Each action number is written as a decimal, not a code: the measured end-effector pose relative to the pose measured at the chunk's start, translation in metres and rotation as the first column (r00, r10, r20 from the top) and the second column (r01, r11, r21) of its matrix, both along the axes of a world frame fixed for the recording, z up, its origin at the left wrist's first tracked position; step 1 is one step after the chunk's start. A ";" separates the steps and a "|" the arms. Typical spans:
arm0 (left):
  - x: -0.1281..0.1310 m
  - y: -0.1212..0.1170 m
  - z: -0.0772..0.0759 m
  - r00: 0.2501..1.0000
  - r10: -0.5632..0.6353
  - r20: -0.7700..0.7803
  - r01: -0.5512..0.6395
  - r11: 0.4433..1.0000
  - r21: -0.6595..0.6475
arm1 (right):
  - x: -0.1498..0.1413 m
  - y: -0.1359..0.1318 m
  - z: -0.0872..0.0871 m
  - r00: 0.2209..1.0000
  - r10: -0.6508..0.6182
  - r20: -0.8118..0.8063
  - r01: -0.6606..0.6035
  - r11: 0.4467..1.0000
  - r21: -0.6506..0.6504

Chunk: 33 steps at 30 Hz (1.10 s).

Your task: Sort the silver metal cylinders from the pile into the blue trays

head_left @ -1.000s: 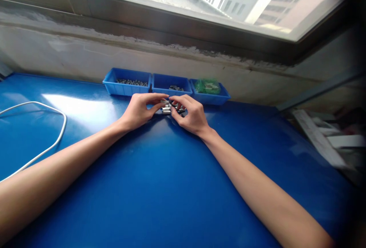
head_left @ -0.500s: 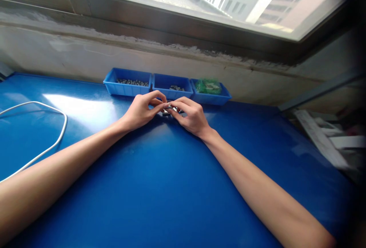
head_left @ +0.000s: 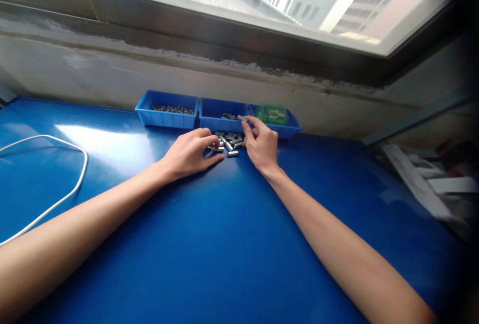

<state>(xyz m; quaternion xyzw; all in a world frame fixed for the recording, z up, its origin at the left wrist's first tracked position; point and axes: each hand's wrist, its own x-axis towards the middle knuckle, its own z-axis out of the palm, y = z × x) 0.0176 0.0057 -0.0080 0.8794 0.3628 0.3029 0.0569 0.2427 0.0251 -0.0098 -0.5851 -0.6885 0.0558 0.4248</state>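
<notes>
Between my hands, a loose pile of small metal pieces (head_left: 232, 153), short and bar-shaped, lies on the blue table. My left hand (head_left: 191, 150) rests at the left side of the pile, thumb and fingers apart around its near pieces. In my right hand (head_left: 262, 145) a small metal piece (head_left: 242, 118) is pinched between thumb and forefinger. That hand is raised at the front edge of the middle blue bin (head_left: 224, 123), which has a few similar metal pieces inside.
The left blue bin (head_left: 164, 118) contains many small grey parts. A green bag (head_left: 271, 113) fills the right bin (head_left: 290, 130). A white cable (head_left: 84, 164) curves across the table's left side. Behind the bins rises a wall (head_left: 112, 72) under a window.
My hands have separated. The right one moved up and right to the middle bin with a metal piece, while the left opened and lowered beside the pile, uncovering it.
</notes>
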 end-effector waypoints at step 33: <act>-0.003 0.009 0.002 0.780 0.056 0.624 0.296 0.844 -0.447 | -0.009 -0.016 0.001 0.852 0.429 0.300 -0.495 0.846 0.197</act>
